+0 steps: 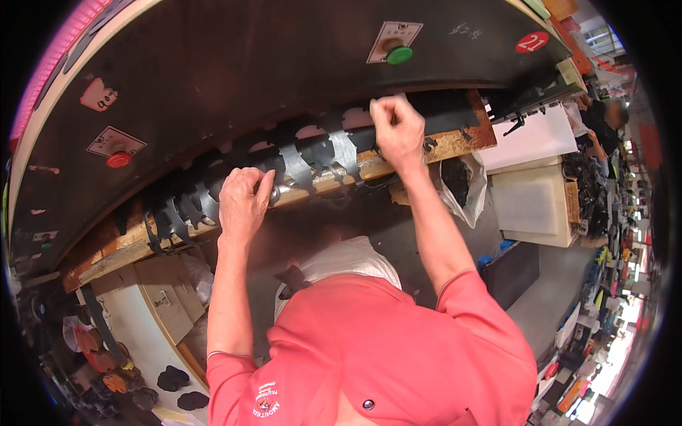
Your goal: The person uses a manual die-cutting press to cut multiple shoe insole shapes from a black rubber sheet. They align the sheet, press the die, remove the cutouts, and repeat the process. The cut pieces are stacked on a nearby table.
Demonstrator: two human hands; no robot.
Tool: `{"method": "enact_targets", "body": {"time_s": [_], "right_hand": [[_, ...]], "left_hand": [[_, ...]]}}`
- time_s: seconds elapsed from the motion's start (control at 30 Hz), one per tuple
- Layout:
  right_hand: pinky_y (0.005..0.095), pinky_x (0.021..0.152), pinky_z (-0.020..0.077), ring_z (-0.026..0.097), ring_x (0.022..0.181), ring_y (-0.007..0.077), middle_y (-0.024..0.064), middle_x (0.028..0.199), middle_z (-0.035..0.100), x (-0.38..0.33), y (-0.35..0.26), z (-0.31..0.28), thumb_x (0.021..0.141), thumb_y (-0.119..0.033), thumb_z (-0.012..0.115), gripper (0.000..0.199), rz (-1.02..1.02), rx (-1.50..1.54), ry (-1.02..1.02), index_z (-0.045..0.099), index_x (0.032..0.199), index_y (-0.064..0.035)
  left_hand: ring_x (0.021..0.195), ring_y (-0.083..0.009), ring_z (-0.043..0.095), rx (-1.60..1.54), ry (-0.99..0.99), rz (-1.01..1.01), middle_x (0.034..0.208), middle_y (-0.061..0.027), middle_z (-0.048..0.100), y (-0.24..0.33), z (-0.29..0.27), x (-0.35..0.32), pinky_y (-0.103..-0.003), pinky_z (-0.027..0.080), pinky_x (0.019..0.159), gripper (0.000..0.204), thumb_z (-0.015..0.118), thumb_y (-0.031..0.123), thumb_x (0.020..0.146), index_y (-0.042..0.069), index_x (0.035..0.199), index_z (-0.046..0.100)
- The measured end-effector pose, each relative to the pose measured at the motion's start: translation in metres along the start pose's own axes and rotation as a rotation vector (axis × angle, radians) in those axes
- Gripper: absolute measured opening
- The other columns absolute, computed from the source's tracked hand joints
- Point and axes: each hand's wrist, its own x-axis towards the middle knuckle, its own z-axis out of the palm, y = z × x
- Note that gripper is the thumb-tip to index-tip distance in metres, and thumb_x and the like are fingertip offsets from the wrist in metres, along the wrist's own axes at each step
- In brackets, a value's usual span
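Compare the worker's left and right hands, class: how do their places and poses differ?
Place: the right hand is higher in the picture, below the larger green button; the left hand is lower, to the right of the red button.
Arm: the right forearm slants up toward the left; the left forearm runs nearly straight up.
Shared: both are bare, with curled fingers, by the wooden ledge; whether either grips anything is unclear.

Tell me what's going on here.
A person in a red shirt is at a dark machine panel, where a dark sheet with cut-outs lies along a wooden ledge. The left hand is curled at the sheet's near side; the right hand is bunched close to the panel. Whether either grips the sheet isn't clear.
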Motion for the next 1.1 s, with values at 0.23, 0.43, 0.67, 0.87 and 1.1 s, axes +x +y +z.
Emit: {"method": "enact_targets", "body": {"time_s": [0.23, 0.43, 0.67, 0.87, 1.1], "right_hand": [[0.0289, 0.057, 0.0439, 0.048, 0.058, 0.0104, 0.0022, 0.068, 0.056, -0.024, 0.013, 0.014, 0.092, -0.007, 0.078, 0.013, -0.032, -0.007, -0.031, 0.069, 0.084, -0.0011], [0.0343, 0.057, 0.0471, 0.055, 0.056, 0.0185, 0.0065, 0.069, 0.060, -0.024, 0.008, 0.012, 0.088, -0.006, 0.078, 0.013, -0.012, -0.018, -0.052, 0.067, 0.081, -0.0030], [0.0319, 0.059, 0.0472, 0.055, 0.058, 0.0157, 0.0048, 0.070, 0.061, -0.026, 0.014, 0.008, 0.089, -0.007, 0.077, 0.012, 0.020, -0.004, -0.077, 0.069, 0.082, -0.0026], [0.0225, 0.057, 0.0382, 0.043, 0.063, 0.0026, -0.0059, 0.068, 0.052, -0.023, 0.010, 0.003, 0.096, -0.009, 0.077, 0.013, 0.182, -0.004, -0.202, 0.071, 0.088, -0.0007], [0.0232, 0.070, 0.0510, 0.063, 0.082, 0.0079, 0.0065, 0.105, 0.072, 0.021, -0.020, 0.034, 0.093, -0.012, 0.081, 0.023, 0.140, 0.009, -0.276, 0.076, 0.111, 0.0015]], "left_hand": [[0.076, -0.0327, 0.062, 0.008, -0.003, -0.008, 0.075, -0.0121, 0.066, 0.004, -0.002, 0.001, -0.044, 0.052, 0.074, 0.024, 0.079, 0.015, 0.092, 0.002, 0.076, 0.067], [0.077, -0.0331, 0.063, 0.020, 0.010, 0.005, 0.076, -0.0131, 0.067, 0.003, -0.001, 0.000, -0.044, 0.052, 0.077, 0.024, 0.079, 0.016, 0.093, 0.002, 0.077, 0.067], [0.077, -0.0331, 0.064, 0.039, 0.002, -0.017, 0.078, -0.0124, 0.068, 0.007, -0.003, -0.004, -0.044, 0.052, 0.076, 0.023, 0.079, 0.017, 0.092, 0.002, 0.078, 0.069], [0.076, -0.0341, 0.064, -0.005, -0.054, -0.081, 0.076, -0.0126, 0.067, 0.009, -0.007, -0.002, -0.045, 0.052, 0.073, 0.022, 0.080, 0.017, 0.090, 0.002, 0.078, 0.069], [0.077, -0.0388, 0.068, -0.059, -0.372, -0.126, 0.078, -0.0162, 0.070, 0.010, -0.036, 0.035, -0.047, 0.053, 0.069, 0.020, 0.080, 0.014, 0.089, 0.000, 0.078, 0.070]]}}
